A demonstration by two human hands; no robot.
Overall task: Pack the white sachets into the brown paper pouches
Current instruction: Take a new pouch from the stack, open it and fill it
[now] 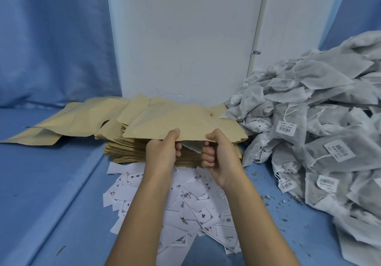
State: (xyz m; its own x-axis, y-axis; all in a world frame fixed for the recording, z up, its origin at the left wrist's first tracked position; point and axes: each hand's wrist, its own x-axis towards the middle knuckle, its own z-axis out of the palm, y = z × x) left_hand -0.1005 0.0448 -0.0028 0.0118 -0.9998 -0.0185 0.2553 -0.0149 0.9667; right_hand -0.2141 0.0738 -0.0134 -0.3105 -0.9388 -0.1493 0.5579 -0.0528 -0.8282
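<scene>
A brown paper pouch [181, 123] is held flat above the stack of brown pouches [123, 148], its near edge toward me. My left hand [162, 152] pinches that edge at its left, thumb on top. My right hand [220, 156] grips the edge at its right. Between the two hands a corner of a white sachet [192, 146] sticks out of the pouch mouth. A large heap of white sachets [321, 121] with strings and barcode tags lies to the right.
More brown pouches [68, 121] lie spread to the left on the blue cloth surface [51, 183]. White printed paper slips [191, 201] are scattered under my forearms. Dark crumbs [268, 197] dot the cloth near the sachet heap. A white wall panel [185, 38] stands behind.
</scene>
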